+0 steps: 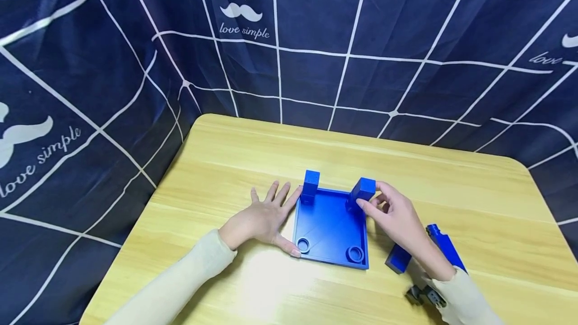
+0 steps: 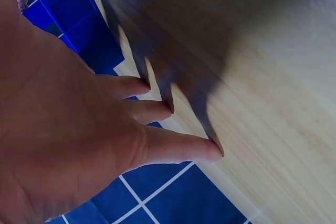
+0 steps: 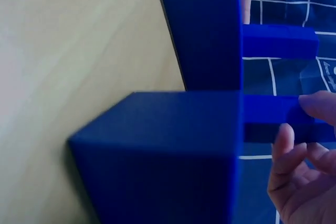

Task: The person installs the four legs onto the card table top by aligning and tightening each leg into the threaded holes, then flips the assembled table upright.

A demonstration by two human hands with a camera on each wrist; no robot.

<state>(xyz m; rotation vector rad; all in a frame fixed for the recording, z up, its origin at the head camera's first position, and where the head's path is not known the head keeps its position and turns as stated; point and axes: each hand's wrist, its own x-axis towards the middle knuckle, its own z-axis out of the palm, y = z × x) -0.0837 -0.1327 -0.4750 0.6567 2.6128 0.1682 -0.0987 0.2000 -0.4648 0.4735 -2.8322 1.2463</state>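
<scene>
A shallow blue square tray with a raised rim lies on the table. Round sockets show in its two near corners. One blue rectangular leg stands upright at the far left corner. At the far right corner, my right hand pinches a second upright blue leg between thumb and fingers; its lower end meets the tray corner. My left hand lies spread along the tray's left edge, thumb at the near corner, fingers straight. In the left wrist view, the fingertips of the left hand touch the tabletop.
Two more blue legs lie on the table right of the tray: one block-ended leg partly under the right forearm, and one leg with a threaded end. A dark blue curtain with white lines hangs behind the wooden table.
</scene>
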